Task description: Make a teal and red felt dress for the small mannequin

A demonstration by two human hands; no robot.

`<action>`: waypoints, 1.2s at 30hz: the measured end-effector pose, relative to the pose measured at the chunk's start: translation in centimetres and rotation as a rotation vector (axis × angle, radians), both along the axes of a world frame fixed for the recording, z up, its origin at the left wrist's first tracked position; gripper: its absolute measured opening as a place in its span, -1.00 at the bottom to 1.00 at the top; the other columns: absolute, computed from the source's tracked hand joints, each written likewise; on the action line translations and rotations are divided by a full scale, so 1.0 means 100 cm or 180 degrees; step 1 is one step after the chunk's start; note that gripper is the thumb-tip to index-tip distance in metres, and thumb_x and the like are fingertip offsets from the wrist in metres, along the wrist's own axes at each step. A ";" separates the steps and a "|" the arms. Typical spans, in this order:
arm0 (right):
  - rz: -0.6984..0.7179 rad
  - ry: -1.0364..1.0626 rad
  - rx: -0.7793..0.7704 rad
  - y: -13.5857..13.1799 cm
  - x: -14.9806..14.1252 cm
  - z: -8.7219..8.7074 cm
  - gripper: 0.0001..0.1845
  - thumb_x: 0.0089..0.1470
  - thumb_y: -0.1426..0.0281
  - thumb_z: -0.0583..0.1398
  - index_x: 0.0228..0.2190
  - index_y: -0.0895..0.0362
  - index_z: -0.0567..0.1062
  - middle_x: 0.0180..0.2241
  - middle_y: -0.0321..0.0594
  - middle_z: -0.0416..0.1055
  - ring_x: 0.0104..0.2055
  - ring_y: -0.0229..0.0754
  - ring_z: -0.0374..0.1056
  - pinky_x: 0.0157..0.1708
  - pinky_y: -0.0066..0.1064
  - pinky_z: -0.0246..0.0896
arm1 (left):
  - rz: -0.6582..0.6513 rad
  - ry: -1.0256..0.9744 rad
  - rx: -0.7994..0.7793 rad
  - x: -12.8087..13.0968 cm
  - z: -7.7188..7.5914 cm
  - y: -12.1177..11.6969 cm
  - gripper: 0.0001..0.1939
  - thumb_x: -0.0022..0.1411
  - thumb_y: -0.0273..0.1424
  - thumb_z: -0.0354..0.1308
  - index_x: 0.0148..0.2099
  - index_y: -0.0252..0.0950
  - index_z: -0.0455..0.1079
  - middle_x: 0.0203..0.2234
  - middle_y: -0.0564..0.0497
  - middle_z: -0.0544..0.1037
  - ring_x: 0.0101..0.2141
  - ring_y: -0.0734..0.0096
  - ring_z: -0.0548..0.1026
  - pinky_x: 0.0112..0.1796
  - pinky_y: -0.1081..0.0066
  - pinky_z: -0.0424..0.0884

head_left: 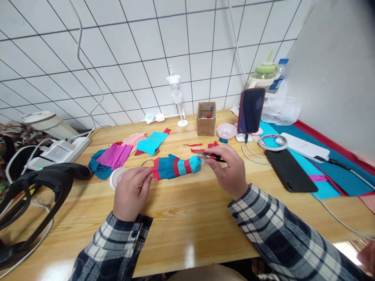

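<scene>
Held sideways above the table is a small dress form (166,168) wrapped in blue, red and light-blue crepe paper. Its round white base (115,178) points left and its neck end points right. My left hand (131,191) is closed, thumb and fingers pinching the red hem of the paper skirt by the base. My right hand (230,169) is closed around a thin dark tool (216,157), its kind partly hidden by the fingers, with the tip at the neck end of the form. Red paper scraps (197,150) lie just behind it.
Crepe paper pieces (152,143) lie back left. Behind stand a bare white dress form (176,91), a cardboard box (206,119), a pink bowl (226,130) and an upright phone (251,111). A black phone (293,170) and cables lie right; a black headset (38,195) sits left.
</scene>
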State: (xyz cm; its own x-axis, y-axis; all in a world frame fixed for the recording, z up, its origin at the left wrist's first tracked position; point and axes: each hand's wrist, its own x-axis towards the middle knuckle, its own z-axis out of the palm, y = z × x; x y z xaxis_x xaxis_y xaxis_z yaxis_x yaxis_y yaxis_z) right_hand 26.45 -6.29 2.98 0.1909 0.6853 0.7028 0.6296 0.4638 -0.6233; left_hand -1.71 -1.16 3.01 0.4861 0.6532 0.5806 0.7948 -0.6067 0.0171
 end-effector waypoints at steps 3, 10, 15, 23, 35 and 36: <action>-0.0222 0.0795 -0.0308 0.000 0.003 -0.001 -0.71 0.26 0.24 0.05 -0.20 0.11 0.50 -0.31 -0.21 0.48 -0.27 -0.20 0.39 -0.25 -0.34 0.27 | 0.0009 -0.0143 -0.0124 0.001 -0.002 0.000 -0.75 0.33 -0.37 0.01 -0.19 -0.32 0.51 -0.29 -0.10 0.60 -0.25 0.26 0.54 -0.23 0.34 0.40; -0.0238 0.1619 -0.0738 0.010 0.006 -0.011 -0.71 0.26 0.20 0.00 -0.40 0.09 0.34 -0.52 -0.34 0.33 -0.53 -0.31 0.22 -0.49 -0.46 0.14 | -0.0031 -0.0435 -0.0397 0.002 -0.004 -0.003 -0.74 0.34 -0.32 0.01 -0.17 -0.31 0.50 -0.26 -0.07 0.60 -0.22 0.32 0.54 -0.18 0.43 0.41; -0.0008 0.1692 -0.0527 0.014 0.002 -0.016 -0.78 0.21 0.34 0.06 -0.10 0.05 0.22 -0.22 -0.21 0.44 -0.33 -0.25 0.35 -0.34 -0.39 0.25 | 0.0008 -0.0619 -0.0769 0.004 -0.001 -0.006 -0.71 0.35 -0.30 -0.02 -0.15 -0.31 0.50 -0.30 -0.06 0.60 -0.25 0.34 0.54 -0.20 0.44 0.40; -0.0144 0.1181 -0.0789 0.008 0.001 -0.015 -0.78 0.23 0.28 0.06 -0.11 0.05 0.36 -0.41 -0.30 0.36 -0.45 -0.26 0.27 -0.42 -0.38 0.20 | 0.0101 -0.0768 -0.1188 0.006 0.001 -0.010 -0.68 0.35 -0.28 -0.06 -0.16 -0.30 0.49 -0.49 0.03 0.54 -0.44 0.43 0.49 -0.33 0.48 0.37; 0.0608 0.0546 -0.0760 -0.005 -0.013 -0.010 -0.78 0.26 0.28 0.00 -0.08 0.06 0.26 -0.36 -0.26 0.39 -0.45 -0.25 0.33 -0.39 -0.37 0.24 | 0.0327 -0.0422 -0.1557 0.011 -0.003 -0.008 -0.59 0.35 -0.17 -0.12 -0.02 -0.25 0.46 -0.39 0.01 0.62 -0.39 0.37 0.56 -0.28 0.43 0.44; 0.0698 0.0437 -0.0837 -0.006 -0.015 -0.009 -0.79 0.23 0.29 0.05 -0.11 0.06 0.27 -0.33 -0.23 0.41 -0.37 -0.21 0.37 -0.33 -0.36 0.27 | 0.0327 -0.0459 -0.1555 0.013 -0.003 -0.009 -0.59 0.35 -0.17 -0.12 -0.03 -0.26 0.46 -0.39 0.01 0.62 -0.39 0.37 0.56 -0.28 0.43 0.44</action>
State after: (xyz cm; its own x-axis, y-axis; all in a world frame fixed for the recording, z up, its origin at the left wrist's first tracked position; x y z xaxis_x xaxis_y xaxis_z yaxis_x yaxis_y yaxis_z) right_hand 24.92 -6.86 2.06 0.0996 0.8742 0.4753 0.4352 0.3913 -0.8108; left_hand -0.44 -2.07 2.75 0.3428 0.9049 0.2523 0.8185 -0.4196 0.3925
